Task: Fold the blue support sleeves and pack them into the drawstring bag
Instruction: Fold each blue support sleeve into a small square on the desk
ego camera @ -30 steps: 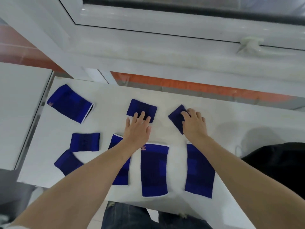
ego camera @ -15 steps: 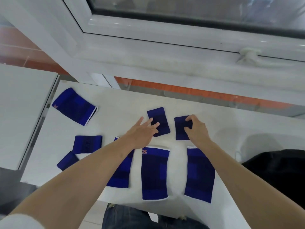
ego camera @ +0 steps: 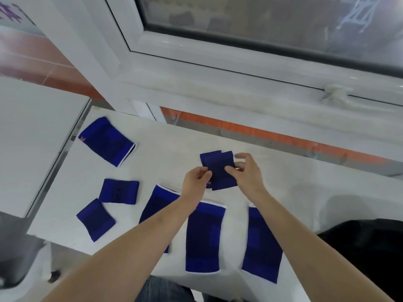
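Grip: both hands pinch the two small sleeves (ego camera: 221, 171), now stacked one over the other at frame centre; half a second ago they lay side by side on the worktop (ego camera: 283, 182). Reads as pairing before a fold. Left hand (ego camera: 196, 178) nips the left edge, right hand (ego camera: 246, 173) the right edge, forearms converging from below. Larger sleeves lie flat toward lower frame. Dark bag (ego camera: 366, 247), lower right, untouched.

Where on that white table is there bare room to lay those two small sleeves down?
Most free: the far strip of the white table, right of both hands, and the patch between the far-left sleeve and the held small sleeves. Crowded: the near edge, with three long sleeves, and the left with two small ones.
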Motion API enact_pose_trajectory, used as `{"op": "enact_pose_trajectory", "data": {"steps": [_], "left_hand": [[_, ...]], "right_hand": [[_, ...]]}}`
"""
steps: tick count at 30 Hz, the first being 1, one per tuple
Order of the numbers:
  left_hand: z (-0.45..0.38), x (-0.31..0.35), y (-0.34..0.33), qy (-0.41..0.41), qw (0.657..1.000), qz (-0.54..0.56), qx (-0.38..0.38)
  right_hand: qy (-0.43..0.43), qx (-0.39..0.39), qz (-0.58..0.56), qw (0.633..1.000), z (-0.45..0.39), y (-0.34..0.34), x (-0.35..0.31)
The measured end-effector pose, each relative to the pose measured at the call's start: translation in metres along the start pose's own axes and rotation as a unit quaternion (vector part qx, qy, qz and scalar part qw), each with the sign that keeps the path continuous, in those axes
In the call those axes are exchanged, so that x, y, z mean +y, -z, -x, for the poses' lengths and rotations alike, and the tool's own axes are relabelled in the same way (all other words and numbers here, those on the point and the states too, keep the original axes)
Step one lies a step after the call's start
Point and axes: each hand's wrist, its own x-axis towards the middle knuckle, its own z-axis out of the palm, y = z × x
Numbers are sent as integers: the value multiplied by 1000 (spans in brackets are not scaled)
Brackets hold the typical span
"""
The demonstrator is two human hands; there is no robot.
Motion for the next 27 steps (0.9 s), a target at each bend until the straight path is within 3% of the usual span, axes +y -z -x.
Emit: {"op": "enact_pose_trajectory", "data": {"steps": [11, 17, 22, 27], "left_hand": [[-28, 1, 1, 21, 995, -71, 63], [-36, -7, 2, 26, 991, -109, 70], [-39, -12, 0, 38, 991, -102, 78], [-37, -10, -3, 59, 993, -65, 83]], "right_hand": [[29, 30, 176, 984, -31, -34, 3], [-13, 27, 165, 986, -36, -41, 16], [4, 36, 211, 977, -41, -45, 27], [8, 50, 178, 983, -38, -43, 31]]}}
